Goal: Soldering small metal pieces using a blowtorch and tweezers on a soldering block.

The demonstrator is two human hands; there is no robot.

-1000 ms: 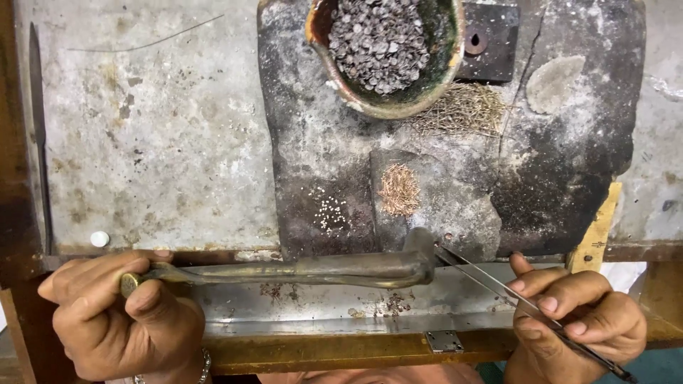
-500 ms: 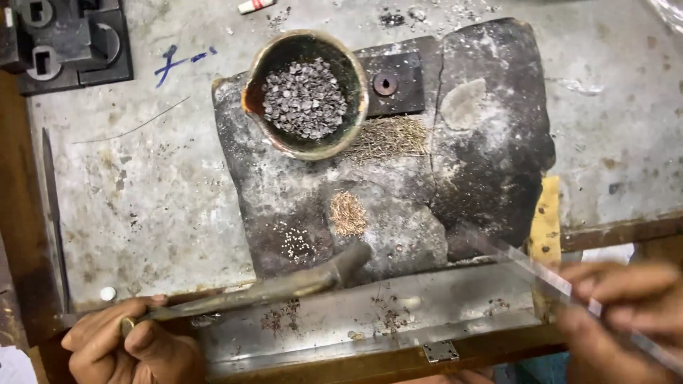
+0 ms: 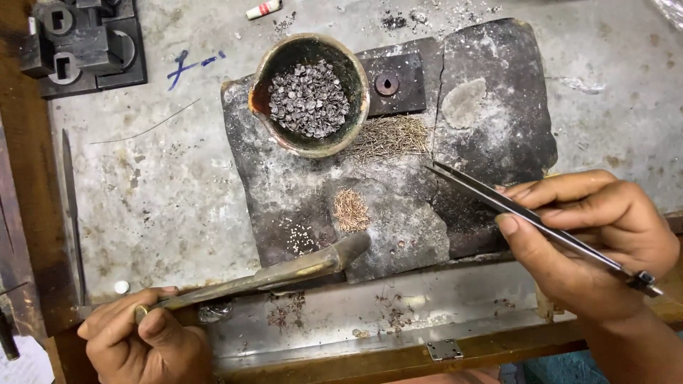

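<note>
Tweezers [image 3: 526,213] gripped beside bowl [image 3: 310,94]

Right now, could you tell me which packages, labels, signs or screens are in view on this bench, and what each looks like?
No packages, signs or screens are in view.
Blue pen marks: scribbled on the grey bench top, upper left, beside the dark metal die blocks.
Small white stick with a red band: top edge, above the bowl of metal bits; any label is too small to tell.

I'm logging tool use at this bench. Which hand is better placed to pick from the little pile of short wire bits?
Probably the right hand: its tweezers point toward the wire bits. The left hand holds a blunt torch.
</note>
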